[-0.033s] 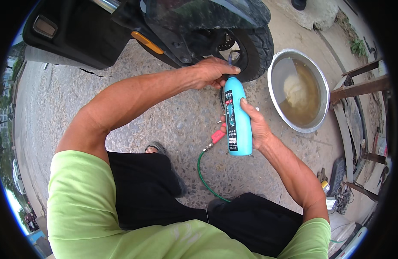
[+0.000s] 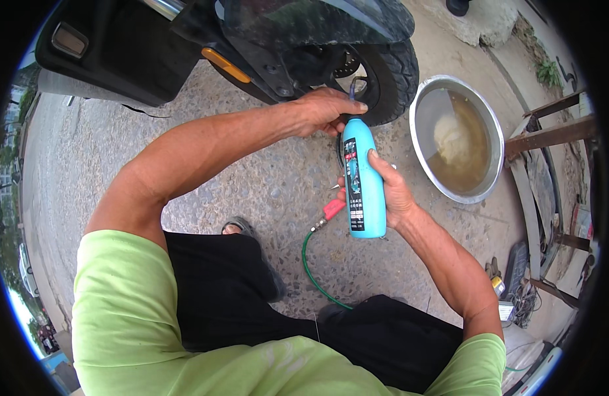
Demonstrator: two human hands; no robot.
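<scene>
Found bottle (image 2: 372, 181) near tyre (image 2: 398, 76), clasped round its body by right grip (image 2: 391, 188), pinched at its nozzle end (image 2: 356, 121) by left grip (image 2: 332, 112). Judged light, squeezable, perhaps slick; favoured mid-body hold.

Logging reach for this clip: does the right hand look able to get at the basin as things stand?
Probably not while the right hand holds the bottle. Otherwise the way looks free: the basin sits to the hand's right, nothing visible between.
</scene>
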